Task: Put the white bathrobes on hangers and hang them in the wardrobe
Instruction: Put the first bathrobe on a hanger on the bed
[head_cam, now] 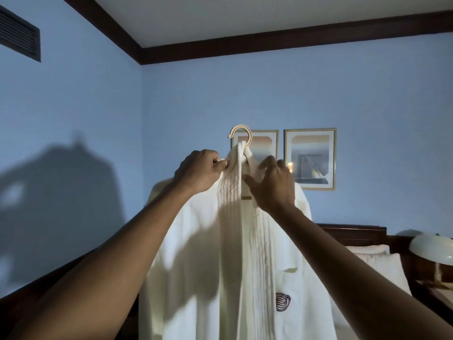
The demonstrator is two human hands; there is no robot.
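Though dimly lit, left hand [199, 169] fingers pinching bathrobe [220, 253] collar; right hand [274, 185] fingers spread, seemingly on it.

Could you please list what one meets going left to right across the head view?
Vent → left hand → hanger hook → right hand → picture → lamp.

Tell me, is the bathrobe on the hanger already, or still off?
On. The white bathrobe hangs from the wooden hanger, whose hook sticks out above the collar. It hooks on nothing.
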